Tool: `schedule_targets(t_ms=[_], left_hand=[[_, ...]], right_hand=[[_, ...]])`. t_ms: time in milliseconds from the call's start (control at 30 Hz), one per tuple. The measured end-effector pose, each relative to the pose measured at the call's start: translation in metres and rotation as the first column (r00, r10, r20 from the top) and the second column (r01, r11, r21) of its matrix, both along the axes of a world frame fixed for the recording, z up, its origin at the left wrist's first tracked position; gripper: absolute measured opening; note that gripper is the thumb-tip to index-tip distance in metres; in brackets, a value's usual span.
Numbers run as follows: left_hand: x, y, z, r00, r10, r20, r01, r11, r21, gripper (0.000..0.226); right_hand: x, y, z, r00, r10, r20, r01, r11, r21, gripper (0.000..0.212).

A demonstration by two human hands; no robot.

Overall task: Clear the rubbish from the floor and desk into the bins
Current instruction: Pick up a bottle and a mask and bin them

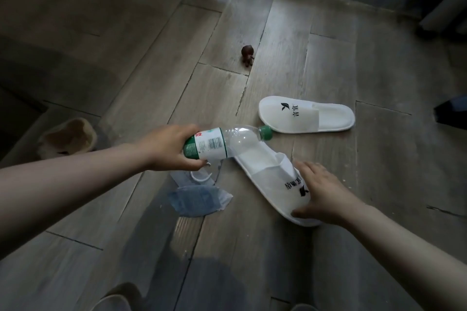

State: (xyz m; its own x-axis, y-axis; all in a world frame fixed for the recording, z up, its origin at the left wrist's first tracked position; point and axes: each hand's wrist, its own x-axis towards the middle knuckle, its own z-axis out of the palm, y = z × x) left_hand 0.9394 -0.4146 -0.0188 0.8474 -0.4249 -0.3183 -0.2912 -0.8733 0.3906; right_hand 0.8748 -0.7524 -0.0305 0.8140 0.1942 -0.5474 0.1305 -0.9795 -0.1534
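Much floor point(290, 20) (past bottle point(227, 142), far slipper point(305, 117))

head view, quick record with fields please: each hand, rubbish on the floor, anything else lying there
left hand: grips a plastic bottle with a green cap, held sideways
right hand: fingers spread over the near white slipper
rubbish on floor: clear wrapper with something blue inside, just below the left hand
other: far white slipper; small brown figurine beyond it
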Motion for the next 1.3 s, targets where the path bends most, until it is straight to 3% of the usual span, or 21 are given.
schedule_targets(t_ms=[267, 400, 633, 1067, 1300], left_hand=[[-0.005, 0.016, -0.002, 0.978, 0.209, 0.004, -0.209, 0.976, -0.058, 0.044], [-0.006, 0.026, -0.004, 0.964, 0.265, 0.015, -0.265, 0.964, -0.028, 0.048], [-0.011, 0.053, -0.006, 0.931, 0.363, 0.043, -0.364, 0.931, 0.021, 0.048], [-0.019, 0.084, -0.006, 0.906, 0.421, 0.055, -0.423, 0.904, 0.056, 0.052], [-0.017, 0.099, -0.013, 0.884, 0.467, 0.032, -0.468, 0.882, 0.06, 0.052]], right_hand=[[-0.005, 0.032, -0.026, 0.963, -0.267, -0.026, 0.268, 0.95, 0.159, 0.146], [-0.004, 0.054, -0.033, 0.962, -0.273, 0.004, 0.27, 0.954, 0.13, 0.145], [0.004, 0.096, -0.035, 0.916, -0.359, -0.178, 0.395, 0.883, 0.251, 0.147], [0.019, 0.168, -0.045, 0.989, -0.151, -0.002, 0.147, 0.964, 0.221, 0.145], [0.026, 0.179, -0.068, 0.99, -0.138, 0.018, 0.134, 0.982, 0.134, 0.144]])
